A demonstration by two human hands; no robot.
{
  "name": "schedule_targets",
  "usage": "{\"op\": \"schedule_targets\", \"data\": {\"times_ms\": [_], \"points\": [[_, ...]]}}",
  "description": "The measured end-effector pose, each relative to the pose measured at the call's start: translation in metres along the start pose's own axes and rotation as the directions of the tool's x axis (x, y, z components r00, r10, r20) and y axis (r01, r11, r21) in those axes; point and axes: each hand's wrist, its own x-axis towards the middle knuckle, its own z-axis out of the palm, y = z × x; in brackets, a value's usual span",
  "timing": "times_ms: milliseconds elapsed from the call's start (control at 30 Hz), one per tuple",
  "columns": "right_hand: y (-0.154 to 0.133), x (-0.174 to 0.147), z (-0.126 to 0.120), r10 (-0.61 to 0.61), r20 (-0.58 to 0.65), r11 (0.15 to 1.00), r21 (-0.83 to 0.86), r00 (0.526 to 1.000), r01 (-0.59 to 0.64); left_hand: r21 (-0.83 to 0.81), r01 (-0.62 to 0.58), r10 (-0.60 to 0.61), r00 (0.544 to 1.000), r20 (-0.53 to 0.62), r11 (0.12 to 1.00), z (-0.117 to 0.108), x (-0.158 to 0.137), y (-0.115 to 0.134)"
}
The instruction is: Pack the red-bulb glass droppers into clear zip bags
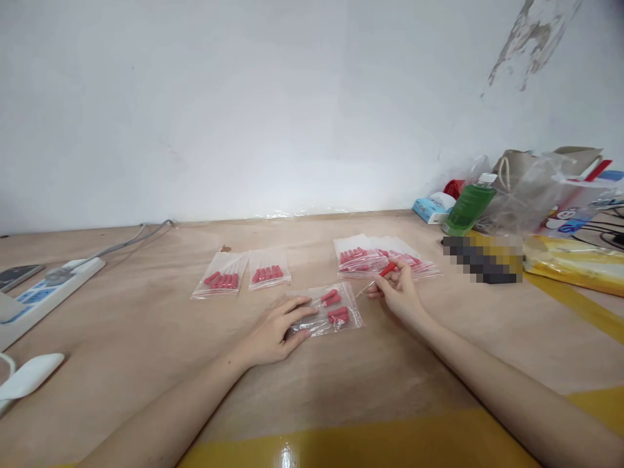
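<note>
My left hand [283,328] lies with its fingers spread on a clear zip bag [351,320], holding it against the table. Inside this bag are several red-handled pieces [336,312], their handles toward the right end. Just right of the bag, my right hand [397,289] pinches a small red-handled screwdriver [388,269]. Its thin shaft slants down left toward the bag's right edge; the exact tip shape is too small to tell. Behind the right hand lies a pile of similar filled bags [361,255]. Two more filled bags, one left [221,276] and one beside it [269,268], lie farther left.
A power strip [53,296], a phone [18,276] and a white plug-like object [36,376] are at the left. A green bottle [470,205], tissue pack [431,209], plastic bags [521,195] and a yellow package [575,260] stand at the right. The wall closes off the back.
</note>
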Motion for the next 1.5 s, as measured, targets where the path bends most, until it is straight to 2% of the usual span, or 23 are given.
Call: {"op": "schedule_targets", "data": {"times_ms": [100, 233, 367, 433, 500, 633, 733, 800, 867, 1000, 1100, 1200, 1233, 1333, 1400, 1433, 1500], "points": [[0.002, -0.004, 0.008, 0.076, 0.019, 0.994, 0.077, 0.997, -0.077, -0.014, 0.006, -0.006, 1.0, -0.004, 1.0, 0.001, 0.0, -0.001], [-0.001, -0.008, 0.008, 0.234, 0.123, 0.959, 0.136, 0.964, -0.25, -0.022, 0.0, -0.001, 1.0, -0.011, 1.0, 0.001, 0.001, -0.001], [-0.003, -0.009, -0.001, 0.271, 0.178, 0.955, 0.073, 0.946, -0.287, -0.017, -0.005, 0.005, 1.0, -0.018, 1.0, 0.0, 0.001, 0.001], [-0.002, -0.009, -0.006, 0.24, 0.221, 0.971, -0.05, 0.945, -0.235, -0.018, -0.002, 0.002, 1.0, -0.021, 1.0, 0.0, 0.001, 0.001], [0.0, -0.008, -0.008, 0.172, 0.276, 0.97, -0.216, 0.946, -0.113, -0.023, -0.005, 0.004, 1.0, -0.027, 1.0, -0.001, 0.001, 0.002], [0.0, -0.007, -0.005, -0.013, 0.354, 0.854, -0.482, 0.935, 0.194, -0.032, -0.008, 0.007, 0.999, -0.044, 0.999, 0.0, 0.001, 0.002], [-0.002, -0.008, 0.001, -0.109, 0.451, 0.756, -0.541, 0.886, 0.368, -0.036, 0.003, -0.005, 0.999, -0.045, 0.999, 0.0, 0.001, 0.002], [-0.003, -0.01, 0.005, -0.112, 0.484, 0.744, -0.538, 0.868, 0.396, -0.038, 0.0, -0.002, 0.999, -0.047, 0.999, 0.0, 0.001, 0.003], [-0.003, -0.012, 0.008, -0.056, 0.488, 0.789, -0.512, 0.871, 0.338, -0.035, -0.003, 0.001, 0.999, -0.047, 0.999, 0.0, 0.002, 0.003], [-0.006, -0.019, 0.014, 0.066, 0.475, 0.94, -0.324, 0.878, 0.105, -0.035, -0.005, 0.004, 0.999, -0.038, 0.999, -0.001, 0.003, 0.002], [-0.01, -0.023, 0.015, 0.108, 0.491, 0.981, -0.192, 0.864, -0.013, -0.047, -0.018, 0.016, 0.999, -0.046, 0.999, -0.001, 0.003, 0.003], [-0.014, -0.023, 0.012, 0.204, 0.545, 0.972, -0.209, 0.813, -0.103, -0.048, -0.023, 0.021, 0.999, -0.049, 0.999, -0.002, 0.003, 0.003], [-0.015, -0.021, 0.011, 0.233, 0.536, 0.965, -0.23, 0.812, -0.125, -0.045, -0.022, 0.02, 0.999, -0.048, 0.999, -0.002, 0.003, 0.003], [-0.016, -0.015, 0.009, 0.27, 0.387, 0.943, -0.292, 0.882, -0.16, -0.044, -0.03, 0.029, 0.999, -0.031, 0.999, -0.003, 0.003, 0.003], [-0.017, -0.011, 0.008, 0.298, 0.308, 0.924, -0.332, 0.903, -0.192, -0.051, -0.082, 0.082, 0.997, -0.006, 0.995, -0.003, 0.003, 0.003], [-0.017, -0.009, 0.008, 0.326, 0.315, 0.909, -0.363, 0.891, -0.204, -0.048, -0.12, 0.121, 0.992, 0.017, 0.992, -0.004, 0.004, 0.004], [-0.019, -0.006, 0.006, 0.389, 0.384, 0.881, -0.42, 0.837, -0.217, -0.022, -0.206, 0.207, 0.976, 0.069, 0.978, -0.004, 0.005, 0.005]]}}
